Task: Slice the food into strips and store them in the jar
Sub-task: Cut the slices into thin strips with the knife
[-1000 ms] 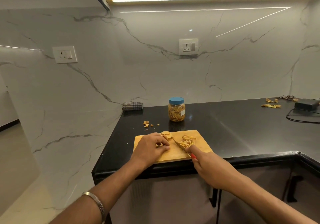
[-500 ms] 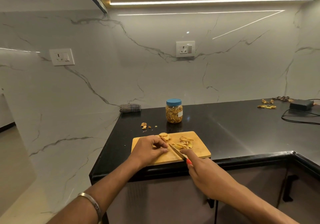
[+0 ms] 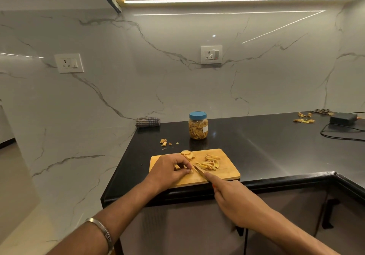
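- Left hand (image 3: 167, 171): fingers curled down, with the fingertips (image 3: 186, 171) pinching a small pale piece of food (image 3: 190, 171) against the wooden cutting board (image 3: 225, 171); the palm faces downward over the board's left half.
- Right hand (image 3: 235, 199): closed around the handle of a knife (image 3: 199, 172), the index finger extended along the top of the blade; only a sliver of red handle shows beneath the hand.
- Knife blade: runs diagonally from the right hand toward the left fingertips, its tip just beside the held piece and touching or very near the board surface; which cannot be told.
- Cut strips (image 3: 209, 163): a loose pile of yellowish strips lying on the board, just right of the blade.
- Uncut slices (image 3: 187, 154): a small stack of rounded pieces at the board's far edge, just beyond the left fingers.
- Cutting board: lies flat at the near edge of the black countertop (image 3: 266, 150), close to its left corner.
- Jar (image 3: 198, 125): clear, upright, closed with a blue lid, mostly full of similar strips; stands on the countertop beyond the board, apart from it.
- Scraps (image 3: 164, 142): several small fragments on the countertop, left of the jar.
- Folded checked cloth (image 3: 147, 121): at the back left corner, against the marble wall.
- Further peelings (image 3: 304, 117): at far right, near a black box (image 3: 343, 118) with cable.
- Metal bangle (image 3: 102, 233): worn on the left wrist.
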